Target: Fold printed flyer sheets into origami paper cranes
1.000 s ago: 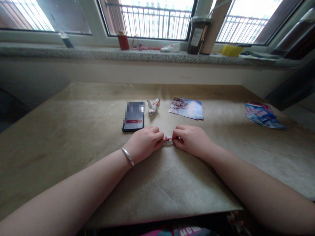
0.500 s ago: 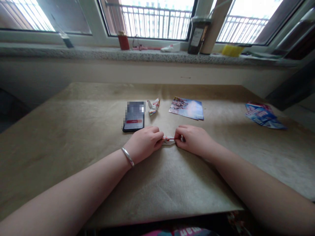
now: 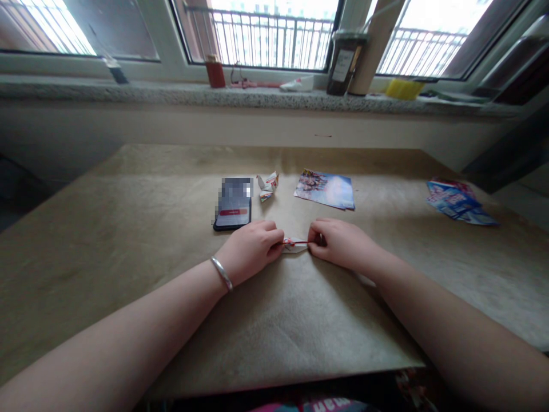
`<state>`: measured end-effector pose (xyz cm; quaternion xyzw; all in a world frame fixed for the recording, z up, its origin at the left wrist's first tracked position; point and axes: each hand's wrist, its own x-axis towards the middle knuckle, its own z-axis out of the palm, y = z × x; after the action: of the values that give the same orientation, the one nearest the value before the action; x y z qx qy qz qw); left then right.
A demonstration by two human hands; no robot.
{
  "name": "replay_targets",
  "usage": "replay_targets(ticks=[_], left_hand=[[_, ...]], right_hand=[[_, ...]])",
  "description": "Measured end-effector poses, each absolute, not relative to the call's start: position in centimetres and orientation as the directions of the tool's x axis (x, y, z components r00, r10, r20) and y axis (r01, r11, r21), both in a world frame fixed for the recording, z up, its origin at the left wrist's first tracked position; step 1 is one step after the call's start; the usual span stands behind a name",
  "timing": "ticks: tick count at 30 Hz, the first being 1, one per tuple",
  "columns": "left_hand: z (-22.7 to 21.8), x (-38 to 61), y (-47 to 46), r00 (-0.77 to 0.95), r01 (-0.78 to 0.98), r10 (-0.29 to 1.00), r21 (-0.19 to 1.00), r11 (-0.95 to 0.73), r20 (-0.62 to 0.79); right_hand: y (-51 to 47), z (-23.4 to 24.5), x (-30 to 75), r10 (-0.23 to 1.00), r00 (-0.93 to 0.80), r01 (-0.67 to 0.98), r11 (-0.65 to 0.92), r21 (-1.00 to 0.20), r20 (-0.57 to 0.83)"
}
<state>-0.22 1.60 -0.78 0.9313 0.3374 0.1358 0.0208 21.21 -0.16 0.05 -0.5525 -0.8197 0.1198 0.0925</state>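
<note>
A small folded piece of paper (image 3: 294,246), white with red print and a red edge along its top, lies low over the table between my hands. My left hand (image 3: 254,247), with a silver bangle at the wrist, pinches its left end, which the fingers hide. At the right end, the thumb and fingertips of my right hand (image 3: 338,243) are closed on the paper's tip. Just beyond my hands sits a folded paper figure (image 3: 268,186), white with coloured print and pointed parts standing up.
A phone (image 3: 234,205) lies left of the paper figure. Printed blue sheets (image 3: 328,189) lie behind my right hand, and a fanned pile of colourful paper (image 3: 458,201) is far right. On the windowsill (image 3: 163,94) stand a red container (image 3: 215,72) and a dark lidded cup (image 3: 343,63).
My right hand has shifted slightly right along the folded paper, so a little more of it shows between my hands. My left hand has hardly moved.
</note>
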Motion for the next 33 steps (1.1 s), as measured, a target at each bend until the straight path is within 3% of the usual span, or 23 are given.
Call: replay_targets(ticks=[6, 11, 14, 21, 28, 33], left_hand=[[-0.8, -0.2, 1.6, 0.72, 0.63, 0.652, 0.17, -0.757, 0.236], [-0.8, -0.3, 1.7, 0.591, 0.649, 0.776, 0.44, -0.62, 0.222], [-0.8, -0.3, 1.8, 0.555, 0.599, 0.811, 0.587, -0.545, 0.187], [-1.0, -0.3, 1.8, 0.586, 0.513, 0.802, 0.715, -0.476, 0.113], [-0.7, -0.3, 1.8, 0.674, 0.489, 0.734, 0.692, -0.531, 0.087], [-0.5, -0.2, 1.7, 0.716, 0.496, 0.668, 0.527, -0.69, 0.2]], right_hand=[[-0.1, -0.1, 21.2, 0.925, -0.38, 0.874, 0.366, -0.318, 0.021], [0.0, -0.3, 21.3, 0.923, -0.368, 0.851, 0.383, -0.359, 0.112], [-0.1, -0.4, 21.1, 0.909, -0.362, 0.788, 0.417, -0.453, 0.207], [-0.2, -0.3, 20.8, 0.789, -0.52, 0.514, 0.595, -0.618, 0.327], [0.2, -1.0, 20.8, 0.799, -0.501, 0.512, 0.584, -0.631, 0.333], [0.5, -1.5, 20.8, 0.847, -0.447, 0.613, 0.525, -0.59, 0.289]])
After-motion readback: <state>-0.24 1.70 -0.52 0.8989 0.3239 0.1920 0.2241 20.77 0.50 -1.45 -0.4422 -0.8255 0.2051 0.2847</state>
